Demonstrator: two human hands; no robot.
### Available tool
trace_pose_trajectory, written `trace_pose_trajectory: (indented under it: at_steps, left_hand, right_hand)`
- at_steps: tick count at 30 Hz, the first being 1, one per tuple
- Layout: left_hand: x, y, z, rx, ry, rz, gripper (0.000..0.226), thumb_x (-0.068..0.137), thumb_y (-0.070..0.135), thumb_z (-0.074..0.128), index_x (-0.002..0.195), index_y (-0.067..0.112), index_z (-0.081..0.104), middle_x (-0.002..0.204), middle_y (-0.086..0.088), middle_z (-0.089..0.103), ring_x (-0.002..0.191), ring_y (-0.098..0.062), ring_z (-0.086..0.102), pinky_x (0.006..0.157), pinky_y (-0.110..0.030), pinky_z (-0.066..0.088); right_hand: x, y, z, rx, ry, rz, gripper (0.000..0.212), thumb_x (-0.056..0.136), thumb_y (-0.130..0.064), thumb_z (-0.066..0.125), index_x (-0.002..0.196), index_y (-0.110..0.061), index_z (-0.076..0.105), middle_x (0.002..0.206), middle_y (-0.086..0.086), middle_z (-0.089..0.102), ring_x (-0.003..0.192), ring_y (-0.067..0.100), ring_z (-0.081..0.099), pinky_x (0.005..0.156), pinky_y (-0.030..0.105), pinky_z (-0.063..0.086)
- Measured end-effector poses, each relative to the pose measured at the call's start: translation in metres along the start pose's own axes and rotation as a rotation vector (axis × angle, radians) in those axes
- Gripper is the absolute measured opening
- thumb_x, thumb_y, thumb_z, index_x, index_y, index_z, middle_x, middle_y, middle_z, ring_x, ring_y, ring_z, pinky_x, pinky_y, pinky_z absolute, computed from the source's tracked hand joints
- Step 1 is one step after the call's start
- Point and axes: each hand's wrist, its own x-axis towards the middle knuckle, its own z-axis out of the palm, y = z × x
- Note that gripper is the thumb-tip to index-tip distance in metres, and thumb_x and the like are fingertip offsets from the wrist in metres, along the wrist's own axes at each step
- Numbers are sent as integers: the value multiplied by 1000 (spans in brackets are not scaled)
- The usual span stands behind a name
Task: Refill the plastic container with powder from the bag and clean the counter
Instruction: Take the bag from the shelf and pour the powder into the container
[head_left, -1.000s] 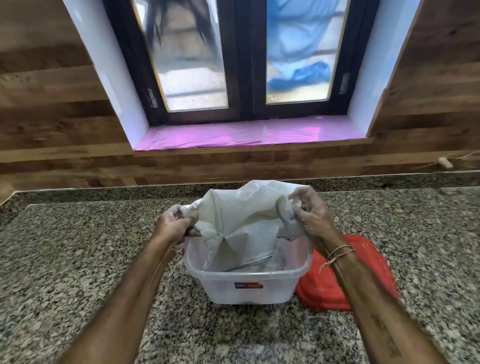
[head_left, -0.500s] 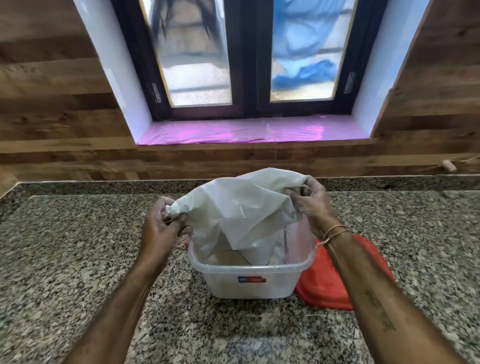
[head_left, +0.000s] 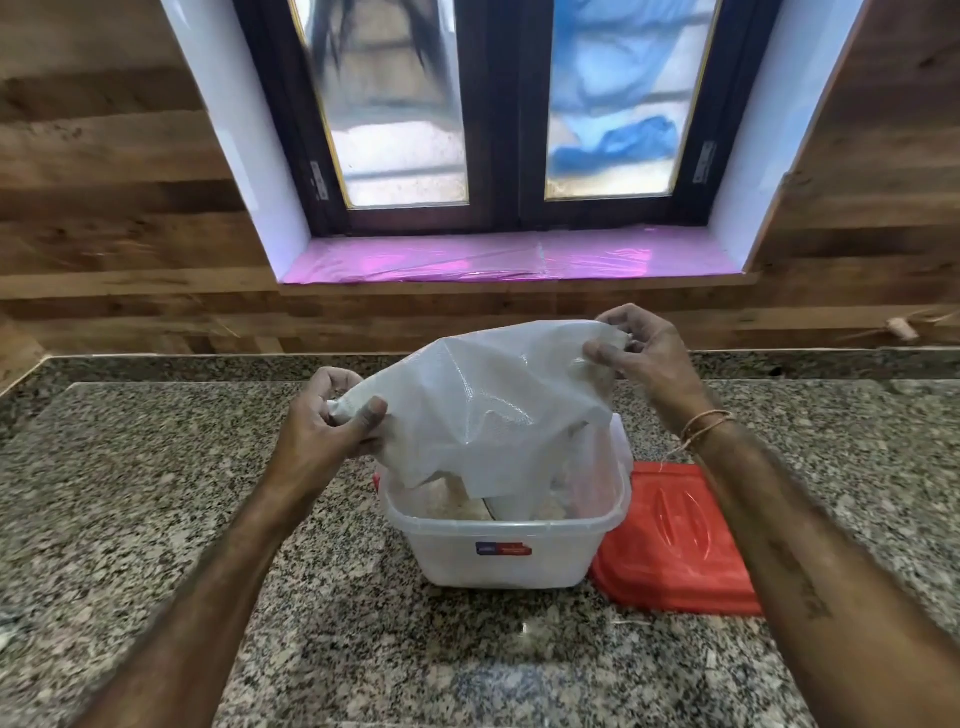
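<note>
A translucent white plastic bag hangs upside down over a clear square plastic container on the granite counter. My left hand pinches the bag's lower left corner. My right hand grips its upper right corner, held higher. The bag's mouth dips inside the container, where pale powder lies. The container's red lid rests flat on the counter, touching the container's right side.
The speckled granite counter runs to a wood-panelled wall. A window with a pink-lined sill is behind the container. A small cork-like object sits on the ledge at far right.
Both hands have lifted the bag higher above the container, the right hand more than the left, so the bag is now stretched and tilted with less of it inside the container.
</note>
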Motion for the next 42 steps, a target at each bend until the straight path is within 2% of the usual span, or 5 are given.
trace_pose_trajectory:
  at_steps: [11, 25, 30, 36, 42]
  left_hand:
    - [10, 10, 10, 401, 198, 153, 22, 93, 38, 69, 82, 19, 69, 75, -1, 74, 73, -27, 73, 61, -52, 62]
    - [49, 81, 108, 1046, -123, 365, 43, 90, 63, 62, 120, 33, 70, 123, 13, 72, 113, -16, 67, 81, -30, 43]
    - [66, 60, 132, 944, 10, 521, 18, 87, 27, 78, 76, 20, 66, 65, 16, 61, 80, -14, 68, 60, -24, 37]
    - [88, 46, 101, 529, 5, 337, 14, 86, 27, 72, 73, 21, 71, 69, 6, 67, 68, -11, 59, 64, -30, 42]
    - [93, 26, 91, 313, -26, 227, 16, 86, 27, 68, 74, 16, 70, 67, 1, 64, 64, -13, 53, 64, -32, 42]
  right_hand:
    - [-2, -8, -1, -828, 191, -203, 21, 84, -36, 78, 74, -28, 62, 83, -13, 62, 91, 18, 56, 68, 30, 42]
    - [1, -28, 6, -724, 132, -226, 16, 85, -36, 72, 78, -23, 67, 71, -10, 65, 70, 13, 57, 66, 31, 48]
    - [-2, -30, 8, -374, 94, -130, 15, 90, -28, 74, 83, -15, 75, 75, 2, 72, 64, 2, 58, 66, 22, 48]
    - [-53, 20, -15, 120, -255, 124, 39, 100, -17, 62, 137, -5, 60, 129, 10, 71, 117, 15, 68, 97, 29, 55]
    - [-51, 50, 12, -51, -20, 84, 24, 78, -21, 77, 94, -4, 74, 94, 18, 75, 84, 17, 67, 86, 52, 56]
